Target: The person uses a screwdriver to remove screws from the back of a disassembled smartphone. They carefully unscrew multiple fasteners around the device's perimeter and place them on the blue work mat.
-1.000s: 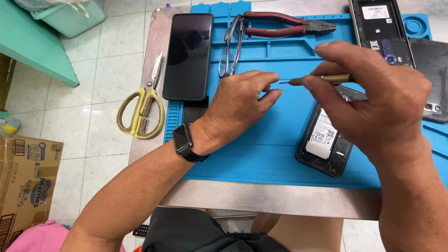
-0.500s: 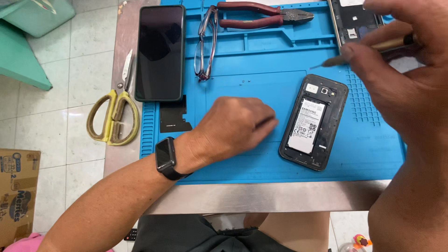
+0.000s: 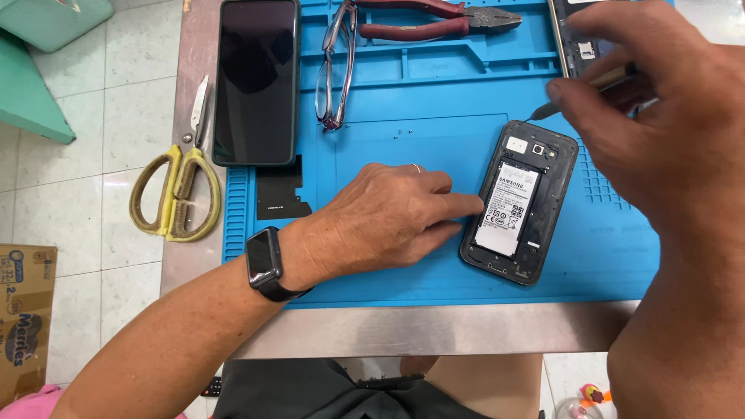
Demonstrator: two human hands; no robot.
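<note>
Head: pliers (image 3: 434,19), glasses (image 3: 335,66), scissors (image 3: 180,174) beside phone (image 3: 518,203).

Blue mat (image 3: 434,93), yellow-handled scissors (image 3: 177,186), red-handled pliers (image 3: 434,19), black opened phone (image 3: 520,202).

— How does the left hand (image 3: 380,221) lie?
— It lies flat, palm down, fingers stretched to the right, forearm coming from the lower left.
— And the right hand (image 3: 652,132)?
— It is raised, fingers pinched together, wrist bent down.
</note>
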